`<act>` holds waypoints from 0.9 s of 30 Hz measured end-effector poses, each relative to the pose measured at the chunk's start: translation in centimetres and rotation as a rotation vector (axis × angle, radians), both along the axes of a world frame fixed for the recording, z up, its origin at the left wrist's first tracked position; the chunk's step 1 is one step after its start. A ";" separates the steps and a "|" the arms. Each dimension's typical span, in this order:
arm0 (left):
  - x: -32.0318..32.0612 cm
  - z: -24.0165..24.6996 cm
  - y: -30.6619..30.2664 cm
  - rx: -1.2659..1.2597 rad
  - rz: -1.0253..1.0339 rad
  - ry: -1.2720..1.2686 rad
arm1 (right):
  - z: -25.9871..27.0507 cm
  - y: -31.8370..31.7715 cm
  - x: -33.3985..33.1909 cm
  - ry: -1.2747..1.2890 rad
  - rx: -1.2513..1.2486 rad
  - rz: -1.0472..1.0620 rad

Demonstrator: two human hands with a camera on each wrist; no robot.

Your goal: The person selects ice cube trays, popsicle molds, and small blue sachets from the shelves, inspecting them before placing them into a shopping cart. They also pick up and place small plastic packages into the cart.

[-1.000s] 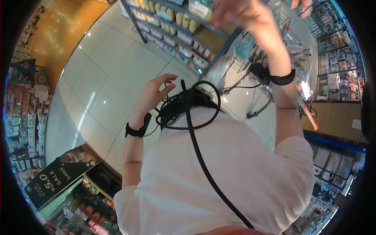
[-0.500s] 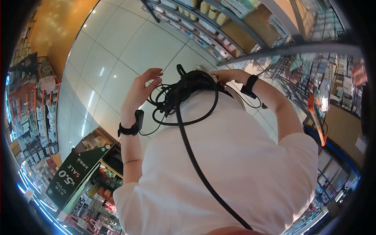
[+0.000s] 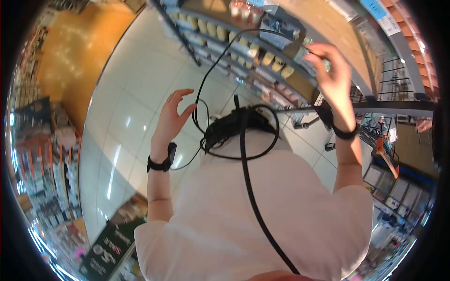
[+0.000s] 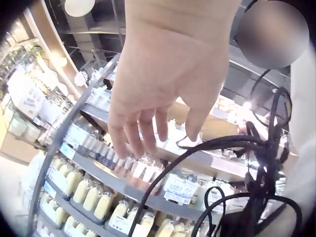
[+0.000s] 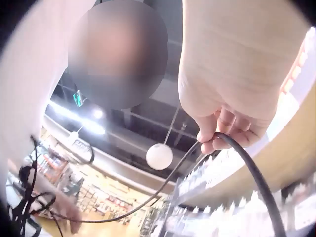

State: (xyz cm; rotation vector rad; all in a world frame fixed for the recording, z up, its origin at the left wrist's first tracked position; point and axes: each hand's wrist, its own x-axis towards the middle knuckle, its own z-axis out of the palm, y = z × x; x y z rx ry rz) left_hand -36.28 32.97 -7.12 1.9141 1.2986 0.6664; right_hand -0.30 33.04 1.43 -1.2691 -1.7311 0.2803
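Note:
My right hand point(image 3: 335, 75) is raised beside the shelving and pinches a thin black cable point(image 5: 254, 170) between thumb and fingertips. From there the cable arcs over towards the left hand and the waist. My left hand point(image 3: 171, 117) is held out at waist height, fingers loosely bent and thumb apart; in the head view the cable passes right at its thumb tip. In the left wrist view the fingers point(image 4: 133, 133) hang relaxed with nothing in them. A tangled black cable bundle point(image 3: 239, 124) sits at the waist. One thicker black cable point(image 3: 255, 210) runs down across the white shirt.
A grey-framed shelf unit point(image 3: 192, 51) with rows of yellow bottles point(image 4: 86, 192) stands ahead, close to the right hand. Wire racks point(image 3: 393, 77) are at the right. A dark sale sign point(image 3: 110, 248) stands at the lower left. Pale tiled floor point(image 3: 136, 103) spreads on the left.
My right hand came down from high up to the bundle at the waist, then rose out to the right, drawing the cable into an arc. The left hand has stayed nearly in place.

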 end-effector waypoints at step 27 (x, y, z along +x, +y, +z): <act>3.5 14.5 18.6 0.157 -0.907 -0.159 | 13.7 -25.2 -5.9 -0.298 -0.840 -0.650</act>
